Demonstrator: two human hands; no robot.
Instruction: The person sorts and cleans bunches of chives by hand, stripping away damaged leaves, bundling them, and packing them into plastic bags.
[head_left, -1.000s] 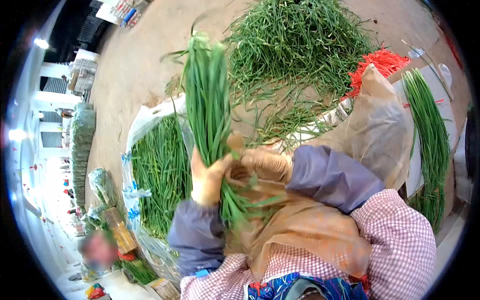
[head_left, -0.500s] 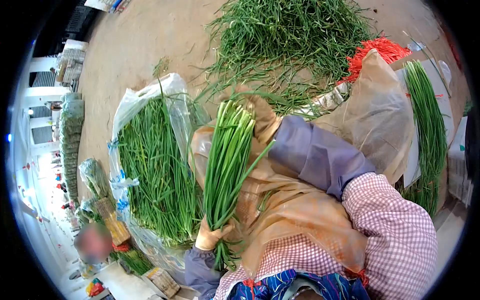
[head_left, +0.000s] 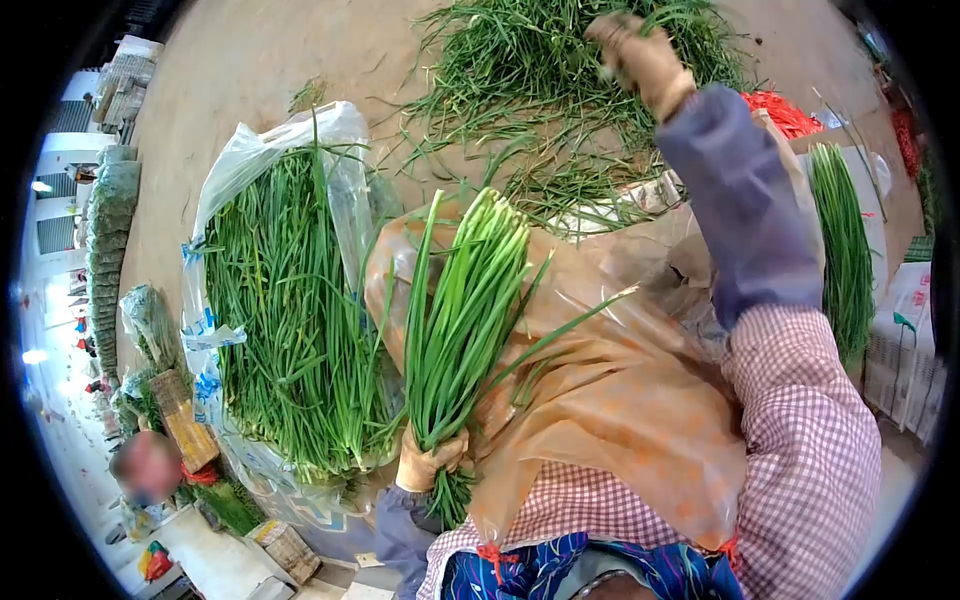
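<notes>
My gloved left hand (head_left: 430,460) is closed round the leafy lower end of a bunch of garlic chives (head_left: 460,320). The pale stem ends point up and away from me, and a few blades splay out to the right. My gloved right hand (head_left: 645,65) is stretched far forward over a loose heap of green leaves (head_left: 510,70) on the floor. Its fingers are blurred; green blades show beside them, and whether they are held I cannot make out. A translucent brown plastic apron (head_left: 620,420) covers my lap beneath the bunch.
Left of the bunch, an open plastic bag (head_left: 345,125) is packed with chives. To the right lie a tied chive bundle (head_left: 840,240) and red ties (head_left: 785,112). Stacked wrapped goods (head_left: 110,250) line the far left, where another person (head_left: 148,480) is visible.
My right hand has left the stem ends of the bunch and swung forward and right over the leaf heap. The left hand still grips the bunch, whose stems now fan out more.
</notes>
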